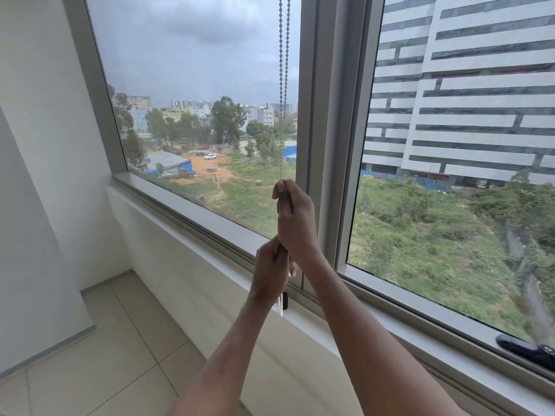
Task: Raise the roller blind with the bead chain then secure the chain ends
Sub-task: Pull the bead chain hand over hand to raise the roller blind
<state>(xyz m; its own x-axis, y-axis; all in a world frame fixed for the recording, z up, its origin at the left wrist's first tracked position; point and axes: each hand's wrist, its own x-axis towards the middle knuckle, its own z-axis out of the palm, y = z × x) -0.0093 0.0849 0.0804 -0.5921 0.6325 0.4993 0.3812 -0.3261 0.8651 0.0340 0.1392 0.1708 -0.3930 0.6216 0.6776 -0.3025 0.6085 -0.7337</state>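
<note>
Big picture first: a wide window (195, 100) with 2 panes, a grey mullion (327, 130) between them, and the blind itself is out of shot, so no telling how high it sits. Down the left pane, just beside the mullion, hang the 2 strands of the bead chain (283, 70), close together and nearly parallel, running straight and taut into the hands. The right hand (294, 217) is the upper one, closed in a loose fist with thumb and forefinger pinching the chain at the top of the grip. The left hand (271, 265) sits directly below, touching the right wrist, fingers curled shut around the chain as well. Under it a short white tail of beads and a small dark connector (285, 300) dangle just above the sill (360, 313) (that looks like the join in the loop). My read: this is hand-over-hand pulling, and doing it well means drawing only 1 strand straight down, in line with the chain, without yanking sideways or letting the dark join ride up into the mechanism. The chain looks grey against the sky, small round beads evenly spaced, whiter at the bottom end.
</note>
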